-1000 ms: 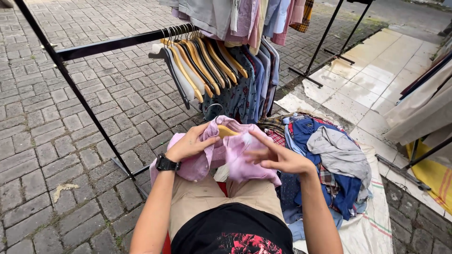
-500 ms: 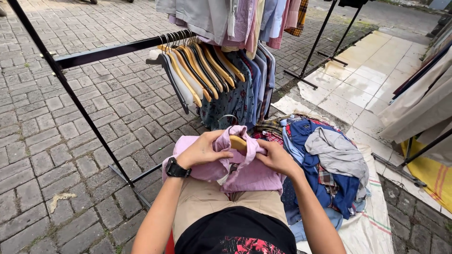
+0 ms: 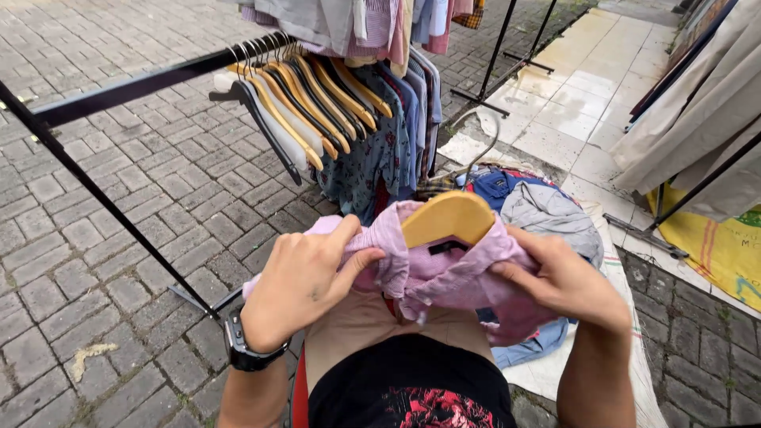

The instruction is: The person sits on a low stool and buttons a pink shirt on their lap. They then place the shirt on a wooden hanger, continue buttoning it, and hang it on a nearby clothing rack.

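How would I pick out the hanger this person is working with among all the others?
Start at the black clothes rail with its row of hangers. Nearer the camera, both hands grip a pink shirt. The wooden hanger rises from its collar: the only one off the rail, with its metal hook pointing up.

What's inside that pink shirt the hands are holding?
A light wooden hanger sits inside the pink checked shirt, its curved top and metal hook sticking out at the collar. The left hand and right hand grip the cloth, which covers the hanger's ends.
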